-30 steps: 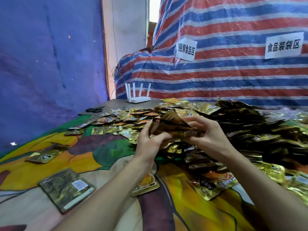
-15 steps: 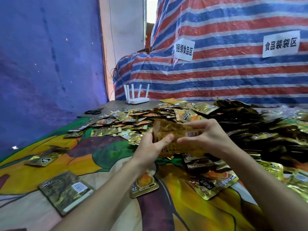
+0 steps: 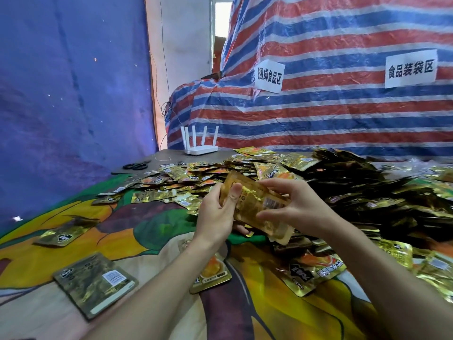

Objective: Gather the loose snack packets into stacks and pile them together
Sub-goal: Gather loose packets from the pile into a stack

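Head view. Stack [image 3: 255,207] of gold packets is held up between both hands, just above the near edge of the heap [image 3: 355,192], tilted with its right end lower. Left hand [image 3: 215,217]: fingers curled behind the stack's left end, thumb pressed on its face. Right hand [image 3: 301,207]: fingers clamped over the right end, thumb underneath. The heap covers the right and far side of the worktop [image 3: 171,153], dark and gold packets overlapping; no telling how many. Loose packets [image 3: 171,182] thin out to its left over a printed cloth [image 3: 117,241]. Near packet [image 3: 95,283] lies back up at lower left, far packet [image 3: 65,235] beyond it, third packet [image 3: 212,273] partly behind the left forearm. White router [image 3: 199,143] and black scissors [image 3: 136,166] sit at the far left corner, just beyond the spread. Behind: striped tarp [image 3: 318,114] bearing a sign [image 3: 269,76] and a wider sign [image 3: 410,68]; blue sheet [image 3: 68,82] on the left. The heap is cut off at the right edge; print on the stack is blurred.
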{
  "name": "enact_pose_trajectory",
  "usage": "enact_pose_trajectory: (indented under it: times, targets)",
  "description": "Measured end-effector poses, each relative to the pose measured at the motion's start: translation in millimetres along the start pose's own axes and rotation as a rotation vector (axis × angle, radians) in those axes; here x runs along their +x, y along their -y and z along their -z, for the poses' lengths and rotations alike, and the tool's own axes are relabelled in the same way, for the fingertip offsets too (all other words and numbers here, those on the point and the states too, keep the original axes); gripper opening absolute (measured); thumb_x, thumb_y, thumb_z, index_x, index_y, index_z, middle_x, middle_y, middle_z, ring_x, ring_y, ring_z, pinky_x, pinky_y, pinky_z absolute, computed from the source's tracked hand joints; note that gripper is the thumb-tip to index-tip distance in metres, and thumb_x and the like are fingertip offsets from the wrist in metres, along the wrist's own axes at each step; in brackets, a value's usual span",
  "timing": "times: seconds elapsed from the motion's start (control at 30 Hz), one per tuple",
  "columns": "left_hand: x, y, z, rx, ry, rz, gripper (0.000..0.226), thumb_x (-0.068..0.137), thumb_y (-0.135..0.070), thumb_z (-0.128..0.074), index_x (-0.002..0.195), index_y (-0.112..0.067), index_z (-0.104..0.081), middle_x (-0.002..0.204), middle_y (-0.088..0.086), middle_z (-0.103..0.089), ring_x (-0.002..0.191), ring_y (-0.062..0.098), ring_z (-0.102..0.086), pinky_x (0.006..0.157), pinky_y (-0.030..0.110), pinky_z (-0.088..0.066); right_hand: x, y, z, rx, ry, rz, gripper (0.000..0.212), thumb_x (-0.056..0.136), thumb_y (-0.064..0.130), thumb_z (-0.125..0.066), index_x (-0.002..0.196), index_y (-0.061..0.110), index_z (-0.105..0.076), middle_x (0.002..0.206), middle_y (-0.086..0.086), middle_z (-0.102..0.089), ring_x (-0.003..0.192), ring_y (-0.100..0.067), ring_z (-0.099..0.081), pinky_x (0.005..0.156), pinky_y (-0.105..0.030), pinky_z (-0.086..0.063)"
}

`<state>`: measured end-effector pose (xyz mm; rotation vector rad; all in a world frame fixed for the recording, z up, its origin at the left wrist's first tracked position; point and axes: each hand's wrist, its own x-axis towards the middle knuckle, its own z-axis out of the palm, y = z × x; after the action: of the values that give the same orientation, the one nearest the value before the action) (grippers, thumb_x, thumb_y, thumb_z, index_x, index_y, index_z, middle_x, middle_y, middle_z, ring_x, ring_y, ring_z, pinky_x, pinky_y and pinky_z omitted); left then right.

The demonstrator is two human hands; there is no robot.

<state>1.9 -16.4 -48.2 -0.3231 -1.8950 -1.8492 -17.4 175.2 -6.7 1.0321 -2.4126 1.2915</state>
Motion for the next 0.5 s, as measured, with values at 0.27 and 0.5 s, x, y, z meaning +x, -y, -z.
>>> enact_pose_trajectory:
  times: [0.27, 0.5]
  targets:
    - [3.3, 1.7, -6.9, 0.053, 0.089, 0.013, 0.111, 0.054, -0.100, -0.047, 0.129, -0.019, -0.054, 0.118, 0.000, -0.070, 0.110, 0.013, -0.067, 0.092, 0.030, -0.057, 3.1, 9.0, 3.6, -0.142, -0.104, 0.051, 0.054, 0.073, 0.018, -0.089, 0.123, 0.030, -0.071, 0.107, 0.007, -0.073, 0.098, -0.013, -0.071, 0.086, -0.045, -0.059]
    - [8.3, -8.9, 2.6, 0.105, -0.070, 0.136, 0.067, 0.083, -0.075, -0.050, 0.123, -0.022, -0.044, 0.116, -0.002, -0.057, 0.097, 0.003, -0.056, 0.071, 0.021, -0.043, 7.5, 9.9, 14.7, -0.500, -0.389, 0.074, 0.045, 0.069, 0.018, -0.091, 0.106, 0.036, -0.073, 0.104, 0.017, -0.071, 0.102, -0.020, -0.068, 0.086, -0.048, -0.053]
